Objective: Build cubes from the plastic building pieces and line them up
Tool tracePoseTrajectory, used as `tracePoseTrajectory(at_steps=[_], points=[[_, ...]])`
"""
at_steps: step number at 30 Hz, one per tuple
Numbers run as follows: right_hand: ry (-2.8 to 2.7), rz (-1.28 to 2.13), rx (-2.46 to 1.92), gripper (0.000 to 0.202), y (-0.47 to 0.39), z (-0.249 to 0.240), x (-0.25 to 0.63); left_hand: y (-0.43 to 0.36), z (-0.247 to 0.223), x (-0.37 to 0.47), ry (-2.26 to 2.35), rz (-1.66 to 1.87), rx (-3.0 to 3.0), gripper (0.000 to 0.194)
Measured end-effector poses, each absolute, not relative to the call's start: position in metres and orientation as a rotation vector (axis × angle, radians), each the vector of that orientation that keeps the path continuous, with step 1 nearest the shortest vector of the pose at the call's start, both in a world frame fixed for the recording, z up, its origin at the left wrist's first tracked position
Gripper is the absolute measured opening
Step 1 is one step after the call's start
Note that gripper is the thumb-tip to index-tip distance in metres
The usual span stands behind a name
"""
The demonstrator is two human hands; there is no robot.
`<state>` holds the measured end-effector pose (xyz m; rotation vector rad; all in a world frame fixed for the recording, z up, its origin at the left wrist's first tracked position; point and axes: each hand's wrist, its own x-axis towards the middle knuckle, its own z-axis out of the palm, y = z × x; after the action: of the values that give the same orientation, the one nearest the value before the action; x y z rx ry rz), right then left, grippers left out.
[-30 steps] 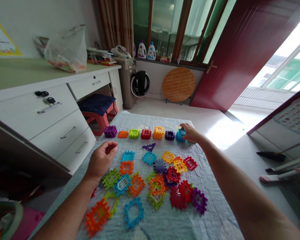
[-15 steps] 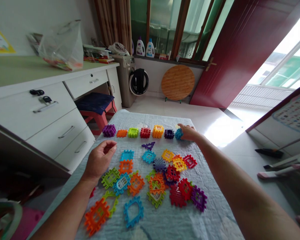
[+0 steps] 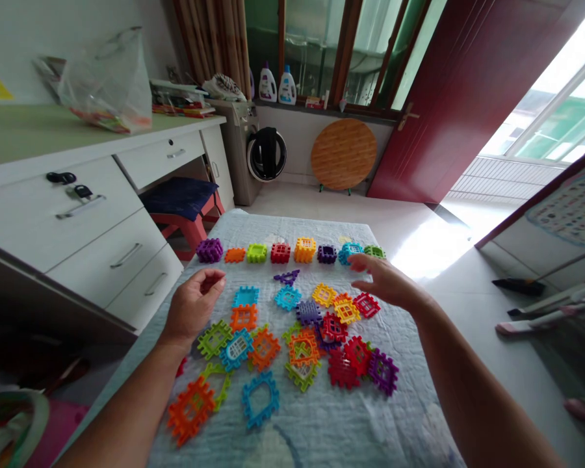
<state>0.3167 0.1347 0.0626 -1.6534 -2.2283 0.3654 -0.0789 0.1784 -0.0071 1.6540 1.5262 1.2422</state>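
A row of stacked plastic pieces crosses the cloth-covered table [image 3: 316,416], from a purple stack [image 3: 209,250] past a yellow stack [image 3: 305,249] to a light-blue stack [image 3: 350,252] and a green one [image 3: 374,251]. My right hand [image 3: 383,279] hovers just in front of those last two, fingers apart and holding nothing. On the left, my left hand [image 3: 195,304] has its fingers curled, thumb near the fingertips; whatever may be between them is hidden. Loose pieces lie nearer me, among them a blue frame [image 3: 260,385], an orange piece [image 3: 192,411] and a purple piece [image 3: 383,372].
A white desk [image 3: 97,214] with a plastic bag [image 3: 112,91] stands at the left, beside a stool [image 3: 180,198]. Behind are a washing machine [image 3: 241,149], a round wooden board [image 3: 344,154] and a red door [image 3: 448,110]. A pink tub [image 3: 63,426] is at lower left.
My right hand has let go of the light-blue stack and drawn back towards me, its fingers spreading. The green stack at the row's right end now shows. My left hand keeps its pose.
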Motion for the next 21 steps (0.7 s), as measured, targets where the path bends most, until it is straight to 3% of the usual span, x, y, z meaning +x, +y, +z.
tracePoseTrajectory(at_steps=[2, 7, 13, 16, 21], points=[[-2.364, 0.450, -1.555, 0.043, 0.106, 0.059, 0.308, 0.179, -0.009, -0.079, 1.537, 1.228, 1.677, 0.024], [-2.481, 0.414, -1.611, 0.055, 0.078, 0.038, 0.291, 0.184, -0.017, -0.081, 1.570, 1.203, 1.724, 0.025], [-2.291, 0.311, -1.594, 0.017, 0.090, 0.026, 0.289, 0.187, -0.026, -0.084, 1.576, 1.179, 1.747, 0.026], [-2.065, 0.304, -1.584, 0.017, 0.090, 0.028, 0.288, 0.188, -0.027, -0.084, 1.574, 1.174, 1.760, 0.027], [-1.637, 0.745, -1.463, 0.024, 0.086, 0.016, 0.270, 0.187, -0.026, -0.082, 1.535, 1.172, 1.755, 0.029]])
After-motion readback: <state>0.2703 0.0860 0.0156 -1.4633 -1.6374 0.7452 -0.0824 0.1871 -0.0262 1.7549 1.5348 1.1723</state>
